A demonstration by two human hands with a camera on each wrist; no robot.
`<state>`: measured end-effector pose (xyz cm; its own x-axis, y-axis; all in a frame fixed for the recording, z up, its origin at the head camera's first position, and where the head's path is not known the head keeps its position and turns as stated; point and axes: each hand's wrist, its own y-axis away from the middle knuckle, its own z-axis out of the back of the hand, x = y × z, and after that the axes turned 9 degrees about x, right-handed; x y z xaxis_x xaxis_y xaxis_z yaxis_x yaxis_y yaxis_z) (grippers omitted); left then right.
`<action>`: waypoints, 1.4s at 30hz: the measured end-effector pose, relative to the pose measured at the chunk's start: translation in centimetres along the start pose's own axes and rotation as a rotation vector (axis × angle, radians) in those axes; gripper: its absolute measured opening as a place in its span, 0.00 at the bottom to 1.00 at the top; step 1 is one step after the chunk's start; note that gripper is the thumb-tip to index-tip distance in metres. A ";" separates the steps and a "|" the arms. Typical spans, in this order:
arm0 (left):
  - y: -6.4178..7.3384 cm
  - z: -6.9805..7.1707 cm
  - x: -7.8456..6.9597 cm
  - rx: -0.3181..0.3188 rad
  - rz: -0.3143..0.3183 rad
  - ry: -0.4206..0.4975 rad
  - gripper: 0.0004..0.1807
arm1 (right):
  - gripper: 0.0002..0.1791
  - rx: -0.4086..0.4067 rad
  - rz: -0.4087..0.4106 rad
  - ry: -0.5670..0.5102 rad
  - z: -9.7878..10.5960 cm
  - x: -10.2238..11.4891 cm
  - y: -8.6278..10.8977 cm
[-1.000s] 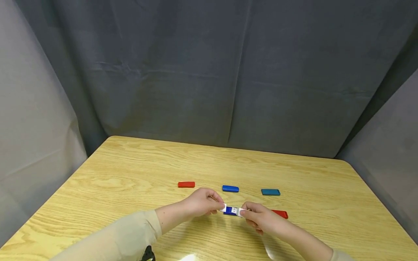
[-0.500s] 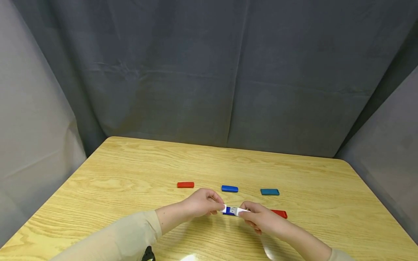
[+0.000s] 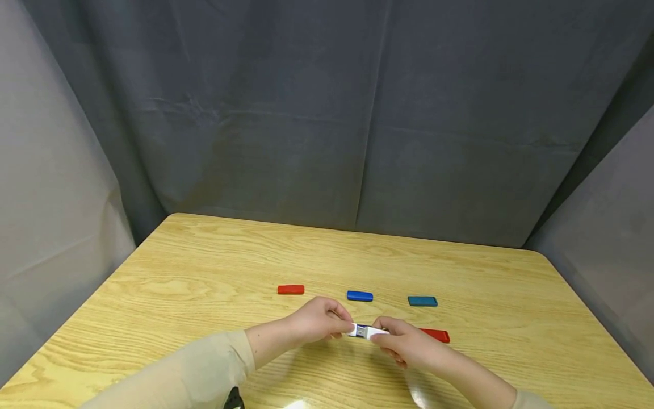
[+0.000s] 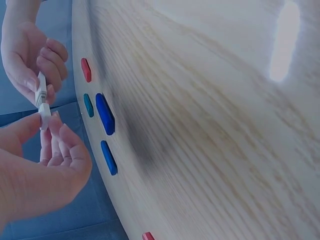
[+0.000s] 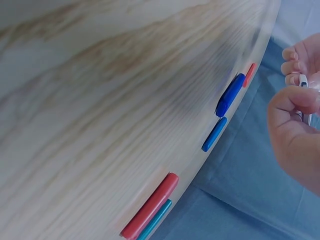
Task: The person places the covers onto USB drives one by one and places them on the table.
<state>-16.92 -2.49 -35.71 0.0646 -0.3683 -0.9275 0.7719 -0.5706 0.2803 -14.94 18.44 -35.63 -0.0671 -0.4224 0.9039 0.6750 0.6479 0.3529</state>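
Just above the table, both hands meet over a white USB flash drive. My right hand [image 3: 406,341] pinches the drive's white body [image 3: 377,333], and its metal plug [image 3: 360,331] points left. Between thumb and finger, my left hand [image 3: 319,321] holds a small white cap [image 4: 45,116]. The plug end is at the cap's opening; I cannot tell how far it is inside. In the right wrist view the white piece [image 5: 303,81] is mostly covered by fingers. A larger dark blue stick [image 4: 105,114] lies on the table beneath, nearly hidden in the head view.
A red stick [image 3: 291,289], a blue stick [image 3: 360,296] and a teal stick [image 3: 422,301] lie in a row behind the hands. Another red stick [image 3: 435,336] lies beside the right hand. Grey curtains [image 3: 286,113] stand behind the wooden table [image 3: 204,255].
The drive in my right hand has moved left and its plug has come up to the cap. The left hand has shifted slightly right. The sticks on the table lie as before.
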 end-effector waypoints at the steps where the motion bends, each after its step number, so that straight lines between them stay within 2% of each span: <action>1: 0.0 -0.1 0.0 0.001 -0.002 0.002 0.08 | 0.12 0.001 0.001 0.001 0.0 0.0 0.0; 9: 0.0 -0.4 -0.3 0.022 -0.012 0.003 0.08 | 0.12 0.012 0.013 0.020 -0.1 0.0 -0.1; 15: 0.0 -0.8 -0.2 0.018 -0.005 0.016 0.08 | 0.14 0.023 0.022 0.024 -0.2 0.1 0.0; 27: 0.3 -0.9 -0.2 0.012 -0.030 0.058 0.08 | 0.19 0.013 0.018 0.045 -0.5 0.4 0.0; 34: 0.3 -0.9 0.0 -0.010 -0.054 0.109 0.07 | 0.19 0.027 0.029 0.048 -0.6 0.6 -0.1; 42: 0.2 -0.8 -0.5 -0.023 -0.028 0.179 0.06 | 0.17 0.050 0.063 0.060 -0.4 1.1 -0.2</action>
<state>-16.28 -1.86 -35.41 0.1532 -0.2148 -0.9646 0.7893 -0.5607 0.2503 -14.86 17.54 -34.79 0.0197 -0.4159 0.9092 0.6388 0.7048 0.3086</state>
